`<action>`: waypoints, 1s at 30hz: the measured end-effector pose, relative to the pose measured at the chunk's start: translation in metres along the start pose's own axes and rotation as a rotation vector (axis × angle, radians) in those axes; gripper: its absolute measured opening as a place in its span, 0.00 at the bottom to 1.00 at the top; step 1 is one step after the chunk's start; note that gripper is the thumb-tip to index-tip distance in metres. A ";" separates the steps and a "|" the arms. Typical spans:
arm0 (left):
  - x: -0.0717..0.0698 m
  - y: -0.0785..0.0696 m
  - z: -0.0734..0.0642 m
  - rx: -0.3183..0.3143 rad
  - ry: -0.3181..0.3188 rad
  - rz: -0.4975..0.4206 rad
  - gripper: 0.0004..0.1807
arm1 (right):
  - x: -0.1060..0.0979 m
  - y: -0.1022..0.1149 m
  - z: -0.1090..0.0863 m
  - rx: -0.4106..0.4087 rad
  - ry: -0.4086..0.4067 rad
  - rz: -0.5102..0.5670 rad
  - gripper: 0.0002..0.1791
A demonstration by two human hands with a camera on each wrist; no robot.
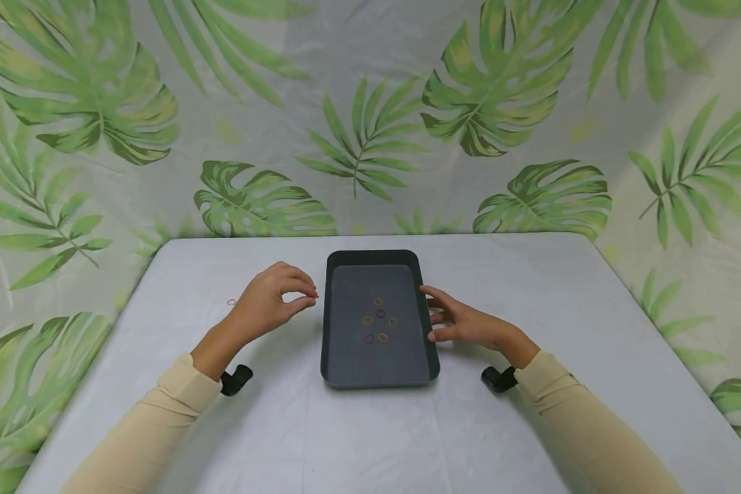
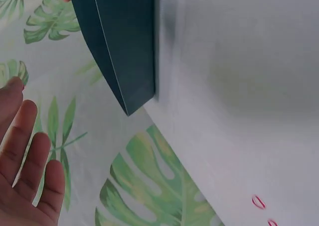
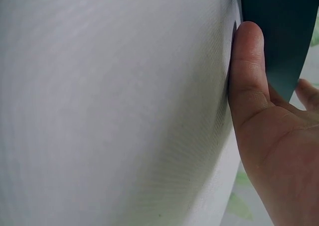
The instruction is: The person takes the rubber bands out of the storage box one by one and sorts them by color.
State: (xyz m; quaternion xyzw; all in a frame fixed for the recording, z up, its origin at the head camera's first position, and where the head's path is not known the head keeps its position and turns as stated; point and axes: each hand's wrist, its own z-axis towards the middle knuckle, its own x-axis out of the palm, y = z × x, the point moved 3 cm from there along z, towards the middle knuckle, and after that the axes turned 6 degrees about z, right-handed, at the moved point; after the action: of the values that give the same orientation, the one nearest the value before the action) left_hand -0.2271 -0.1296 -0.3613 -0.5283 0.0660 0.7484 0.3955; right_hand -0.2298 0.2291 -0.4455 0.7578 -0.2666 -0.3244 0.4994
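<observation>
My left hand point(image 1: 270, 299) pinches a tiny red rubber band point(image 1: 315, 296) between thumb and fingertips, just left of the dark grey tray point(image 1: 379, 370). The band is mostly hidden by the fingers. In the left wrist view the other fingers of that hand point(image 2: 30, 156) are spread loosely. Against the tray's right wall rests my right hand point(image 1: 466, 322); in the right wrist view its thumb point(image 3: 249, 61) lies along the outside of the wall. Several orange and dark red rubber bands point(image 1: 364, 320) lie apart on the tray floor.
Two red rubber bands point(image 2: 253, 201) lie on the white tablecloth point(image 1: 370, 439) left of the tray, partly behind my left hand in the head view. A leaf-patterned cloth point(image 1: 370, 137) hangs behind the table.
</observation>
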 end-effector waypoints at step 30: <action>-0.033 0.085 -0.037 -0.284 0.052 0.154 0.03 | 0.001 0.002 0.000 0.012 -0.010 0.008 0.54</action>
State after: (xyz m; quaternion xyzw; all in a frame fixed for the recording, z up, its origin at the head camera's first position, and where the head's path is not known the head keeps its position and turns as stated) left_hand -0.2512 -0.2234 -0.3771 -0.5915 0.0099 0.7644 0.2564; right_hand -0.2292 0.2277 -0.4435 0.7581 -0.2741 -0.3246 0.4947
